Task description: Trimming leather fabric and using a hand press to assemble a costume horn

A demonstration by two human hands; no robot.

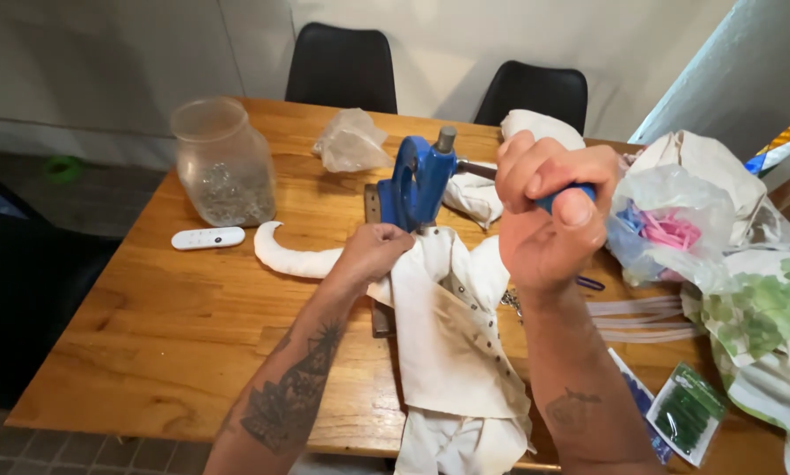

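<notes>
A blue hand press (419, 183) stands on the wooden table (166, 308). My right hand (549, 211) is shut around the blue grip of its lever, raised to the right of the press. My left hand (373, 251) pinches the cream fabric garment (452, 343) right under the press head. The garment carries a row of small metal studs and hangs over the table's near edge.
A clear jar (223, 163) with small metal pieces stands at the left, a white remote (207, 237) in front of it. Plastic bags (676, 220) and patterned fabric (764, 325) pile up at the right. A small green packet (687, 413) lies near the edge. Two black chairs (342, 69) stand behind.
</notes>
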